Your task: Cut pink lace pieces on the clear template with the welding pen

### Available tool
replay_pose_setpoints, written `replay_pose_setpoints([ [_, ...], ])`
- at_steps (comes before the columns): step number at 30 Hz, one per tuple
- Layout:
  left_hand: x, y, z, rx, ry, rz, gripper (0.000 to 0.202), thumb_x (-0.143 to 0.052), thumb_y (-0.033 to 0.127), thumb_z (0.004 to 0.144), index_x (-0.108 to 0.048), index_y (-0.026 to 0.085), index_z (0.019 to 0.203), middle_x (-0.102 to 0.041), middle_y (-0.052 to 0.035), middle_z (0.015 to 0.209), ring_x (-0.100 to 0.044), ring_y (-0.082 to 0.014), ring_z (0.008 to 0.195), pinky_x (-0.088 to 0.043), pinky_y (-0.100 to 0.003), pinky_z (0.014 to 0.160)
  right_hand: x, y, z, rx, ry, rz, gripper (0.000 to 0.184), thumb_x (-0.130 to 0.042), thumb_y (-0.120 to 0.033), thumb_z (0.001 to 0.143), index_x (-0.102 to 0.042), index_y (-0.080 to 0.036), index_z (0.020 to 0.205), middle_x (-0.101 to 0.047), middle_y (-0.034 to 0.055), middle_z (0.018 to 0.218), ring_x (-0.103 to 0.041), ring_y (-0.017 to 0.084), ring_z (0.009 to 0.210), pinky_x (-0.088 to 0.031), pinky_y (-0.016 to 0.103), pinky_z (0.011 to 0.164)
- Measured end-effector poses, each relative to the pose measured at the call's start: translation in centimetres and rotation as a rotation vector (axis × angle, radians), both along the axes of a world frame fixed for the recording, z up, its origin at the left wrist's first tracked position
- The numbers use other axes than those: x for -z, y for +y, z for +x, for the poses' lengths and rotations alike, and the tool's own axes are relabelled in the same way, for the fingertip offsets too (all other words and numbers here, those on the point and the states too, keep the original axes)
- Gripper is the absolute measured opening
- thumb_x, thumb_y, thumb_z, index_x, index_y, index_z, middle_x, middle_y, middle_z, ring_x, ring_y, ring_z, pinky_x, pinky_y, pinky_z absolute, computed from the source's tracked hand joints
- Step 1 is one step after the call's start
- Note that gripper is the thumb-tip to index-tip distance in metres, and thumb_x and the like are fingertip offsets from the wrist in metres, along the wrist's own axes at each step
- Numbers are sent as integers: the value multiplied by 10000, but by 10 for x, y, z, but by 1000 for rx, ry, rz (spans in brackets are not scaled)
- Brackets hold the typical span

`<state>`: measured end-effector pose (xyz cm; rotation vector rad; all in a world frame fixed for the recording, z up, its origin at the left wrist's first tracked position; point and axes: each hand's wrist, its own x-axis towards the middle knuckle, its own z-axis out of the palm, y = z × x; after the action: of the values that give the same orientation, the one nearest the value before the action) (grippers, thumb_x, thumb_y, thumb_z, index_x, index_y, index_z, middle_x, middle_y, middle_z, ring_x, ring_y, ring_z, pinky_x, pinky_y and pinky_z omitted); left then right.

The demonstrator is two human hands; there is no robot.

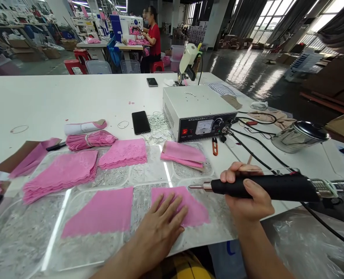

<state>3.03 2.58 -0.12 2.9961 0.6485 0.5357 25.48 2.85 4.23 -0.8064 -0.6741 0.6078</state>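
My left hand [160, 224] lies flat, fingers spread, on a pink lace piece [195, 211] on a clear glass sheet [102, 248]. A second pink lace piece [102, 213] lies just left of it. My right hand [247, 197] is wrapped round a black handheld ultrasonic tool [265, 186]. Its metal tip [196, 186] points left, just above the pink piece. A black cable runs from the tool to the white control box [197, 112].
Stacks of pink lace [59, 174] [123, 154] [183, 154] lie behind the glass. A phone [140, 122], orange snips [215, 146], a steel pot [298, 136] and a second phone [152, 81] are on the white table. A person in red sits at a sewing machine [152, 38] far back.
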Motion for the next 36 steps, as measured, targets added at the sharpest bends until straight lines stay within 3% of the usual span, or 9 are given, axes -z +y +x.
replay_pose_setpoints([
  [12,-2,0,0,-5,94,48,410,-498,292,973,-492,154,1359,-509,-109,1416,-477,-320,1306,-464,-516,1024,2,1,-4,-46,-49,62,161,-578,-210,646,-648,-184,789,-596,26,789,-520,104,528,-470,296,510],
  [22,2,0,-1,-12,81,54,410,-475,325,987,-487,178,1369,-504,-96,1423,-461,-310,1320,-436,-504,1044,6,5,-8,-74,-80,74,179,-569,-216,667,-650,-188,824,-602,24,812,-539,106,547,-482,299,530],
  [30,3,2,-2,5,53,57,403,-490,318,980,-501,186,1361,-514,-104,1410,-455,-306,1325,-412,-509,1059,6,7,-9,-128,-140,85,83,-596,-204,728,-632,-198,803,-593,10,775,-555,115,569,-502,304,545],
  [36,4,6,-2,20,44,114,399,-463,296,986,-506,195,1369,-503,-87,1425,-435,-292,1341,-387,-481,1092,0,0,-2,-90,-85,87,111,-603,-229,711,-638,-201,812,-591,10,798,-550,107,561,-493,297,538],
])
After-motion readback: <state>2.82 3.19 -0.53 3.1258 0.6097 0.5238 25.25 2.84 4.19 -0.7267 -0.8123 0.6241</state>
